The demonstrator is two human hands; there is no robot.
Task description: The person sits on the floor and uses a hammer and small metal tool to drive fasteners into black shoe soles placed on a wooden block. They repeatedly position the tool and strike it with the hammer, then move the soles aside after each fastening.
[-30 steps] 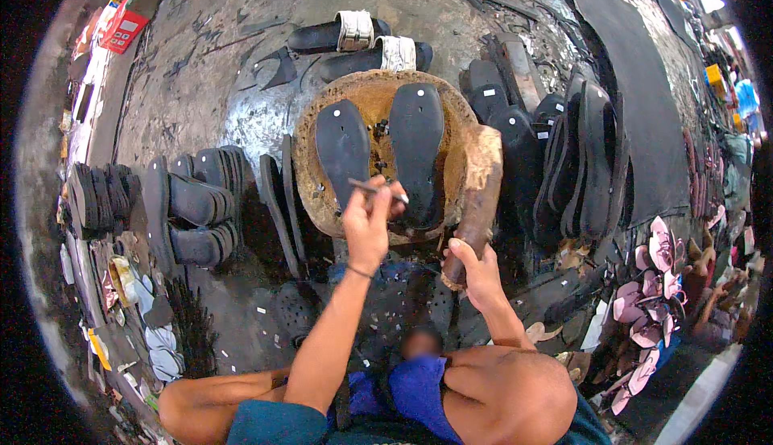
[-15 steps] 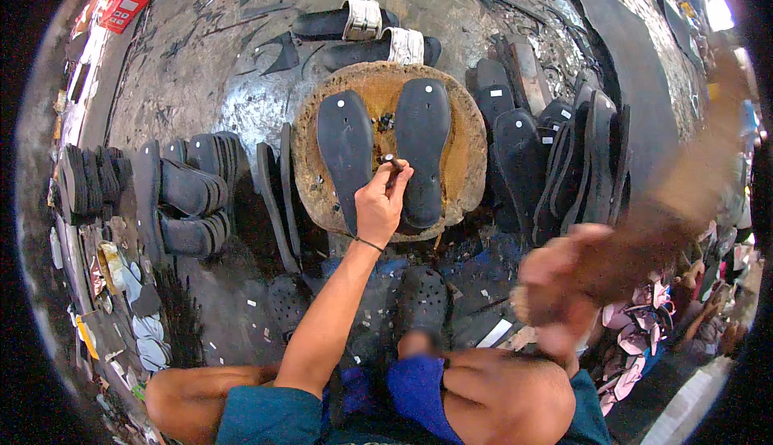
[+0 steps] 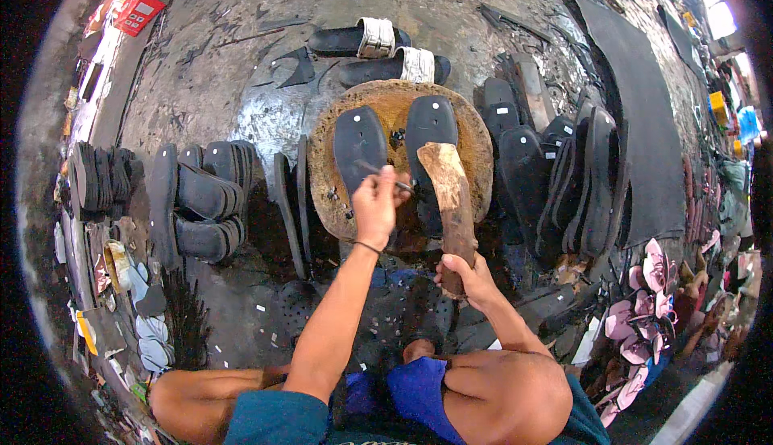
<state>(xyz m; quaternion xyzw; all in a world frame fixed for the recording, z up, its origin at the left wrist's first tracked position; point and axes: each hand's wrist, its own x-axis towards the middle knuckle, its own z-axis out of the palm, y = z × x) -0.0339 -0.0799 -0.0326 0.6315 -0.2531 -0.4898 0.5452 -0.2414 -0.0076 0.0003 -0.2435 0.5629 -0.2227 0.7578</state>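
Clearly, both hands are occupied. Taking the block [image 3: 480, 149] as the dial, the left hand [image 3: 377, 210] is near seven o'clock and pinches the punch [image 3: 403, 185], thin, dark and somewhat blurred, between thumb and fingers. The right hand [image 3: 475, 280], outside the rim at five o'clock, wraps round the narrow lower end of the club [image 3: 453, 203], whose pale, thick end points to about twelve, over the right sole [image 3: 431, 127]; whether they touch, I cannot tell. The left sole [image 3: 359, 138] lies between nine and ten o'clock. I judge the club rather heavy and stiff, so its narrow end suits the palm. The punch seems light, hard, maybe slippery: better taken at mid-shaft. Both soles look tough but bendable, best held by their edges.
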